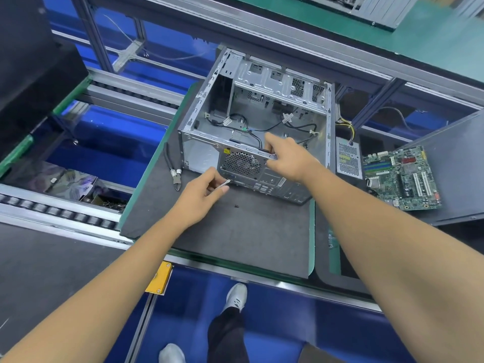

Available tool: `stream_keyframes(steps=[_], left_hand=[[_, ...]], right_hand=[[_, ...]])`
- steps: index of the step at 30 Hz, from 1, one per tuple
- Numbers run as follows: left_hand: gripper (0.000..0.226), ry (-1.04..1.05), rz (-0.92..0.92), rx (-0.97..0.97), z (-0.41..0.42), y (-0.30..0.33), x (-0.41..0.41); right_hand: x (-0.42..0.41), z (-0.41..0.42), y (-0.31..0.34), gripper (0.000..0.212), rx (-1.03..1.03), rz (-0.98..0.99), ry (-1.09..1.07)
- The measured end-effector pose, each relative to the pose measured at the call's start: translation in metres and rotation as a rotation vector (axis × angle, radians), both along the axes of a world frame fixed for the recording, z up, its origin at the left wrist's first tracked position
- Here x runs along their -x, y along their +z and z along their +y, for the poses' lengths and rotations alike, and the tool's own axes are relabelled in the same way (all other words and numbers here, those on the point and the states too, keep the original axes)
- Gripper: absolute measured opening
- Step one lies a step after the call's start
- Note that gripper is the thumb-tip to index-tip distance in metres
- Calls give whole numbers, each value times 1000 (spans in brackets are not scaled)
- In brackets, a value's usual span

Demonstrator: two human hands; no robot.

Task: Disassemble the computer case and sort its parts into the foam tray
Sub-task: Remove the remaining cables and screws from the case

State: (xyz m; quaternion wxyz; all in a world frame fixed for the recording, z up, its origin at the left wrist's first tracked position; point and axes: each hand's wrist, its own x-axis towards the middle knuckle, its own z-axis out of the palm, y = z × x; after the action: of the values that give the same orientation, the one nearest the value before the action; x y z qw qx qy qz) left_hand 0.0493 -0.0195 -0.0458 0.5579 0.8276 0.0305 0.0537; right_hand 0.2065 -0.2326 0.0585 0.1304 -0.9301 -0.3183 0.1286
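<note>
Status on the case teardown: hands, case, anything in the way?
Left hand pinches a small metal piece. Right hand grips computer case rear rim. Cables still inside; cutters beside case.

Dark foam mat [235, 237] with a green edge sits on a roller conveyor frame [65, 213]. On the mat: open metal computer case [251, 121] at the far side, cutting pliers [174, 169] just beside its left near corner, small black screw [236, 205] in front of it. Next tray [461, 163] to the right carries a motherboard [402, 178] and a perforated power supply [348, 161].
</note>
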Motion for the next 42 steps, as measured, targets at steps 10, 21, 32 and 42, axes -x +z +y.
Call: stream_keyframes(steps=[10, 21, 32, 42], left_hand=[[4, 317, -113, 583, -82, 4, -13], [13, 131, 86, 388, -95, -33, -2], [11, 74, 209, 519, -95, -34, -13], [20, 50, 166, 467, -98, -35, -20]], right_hand=[[2, 0, 2, 20, -13, 2, -11], [2, 0, 4, 20, -24, 12, -8], [3, -1, 3, 19, -22, 12, -18], [5, 0, 5, 20, -37, 10, -7]])
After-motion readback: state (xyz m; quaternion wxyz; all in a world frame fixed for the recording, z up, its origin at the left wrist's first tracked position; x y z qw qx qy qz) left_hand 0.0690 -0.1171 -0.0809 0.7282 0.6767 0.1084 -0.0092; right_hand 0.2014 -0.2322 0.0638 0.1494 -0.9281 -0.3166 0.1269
